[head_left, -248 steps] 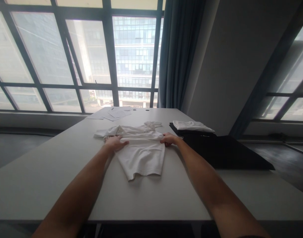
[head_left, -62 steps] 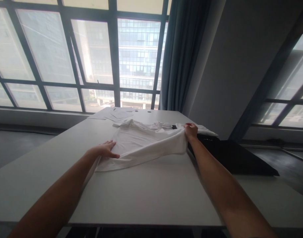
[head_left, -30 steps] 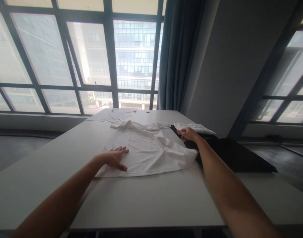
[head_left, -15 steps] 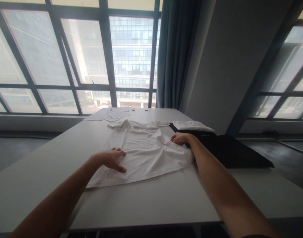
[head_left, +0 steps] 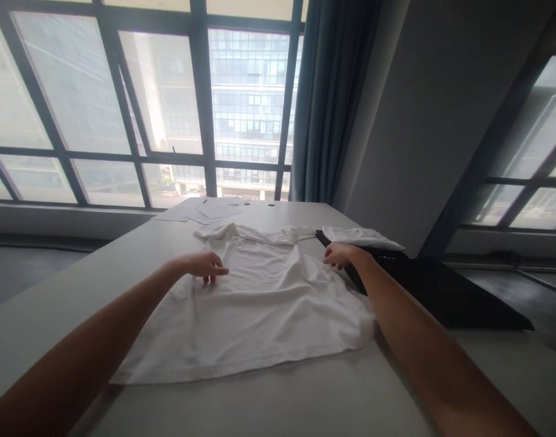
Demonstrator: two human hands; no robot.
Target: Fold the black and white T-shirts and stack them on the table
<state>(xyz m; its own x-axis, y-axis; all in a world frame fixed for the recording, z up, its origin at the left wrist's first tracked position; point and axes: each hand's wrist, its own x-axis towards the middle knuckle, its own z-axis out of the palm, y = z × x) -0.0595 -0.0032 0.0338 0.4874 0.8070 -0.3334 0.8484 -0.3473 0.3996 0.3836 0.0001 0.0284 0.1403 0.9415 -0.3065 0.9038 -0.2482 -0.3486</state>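
Note:
A white T-shirt (head_left: 269,315) lies spread and wrinkled on the white table, its wide hem towards me and its sleeves at the far side. At its left side is my left hand (head_left: 205,267), thumb stretched out to the right and fingers pointing down apart; whether the fingertips touch the cloth is unclear. My right hand (head_left: 340,255) is at the shirt's right edge, its fingers curled down and closed on the fabric. The exact grip is partly hidden by the hand itself.
Right of the shirt lies a flat black item (head_left: 455,294), with a folded white cloth (head_left: 362,237) at its far end. Paper sheets (head_left: 209,210) lie at the far left of the white table (head_left: 296,406). Behind stand windows and a blue curtain (head_left: 332,103).
My left hand has moved farther from the hem, up the shirt's left side, and its fingers now point down. The shirt's hem appears nearer to me. My right hand stays at the right edge.

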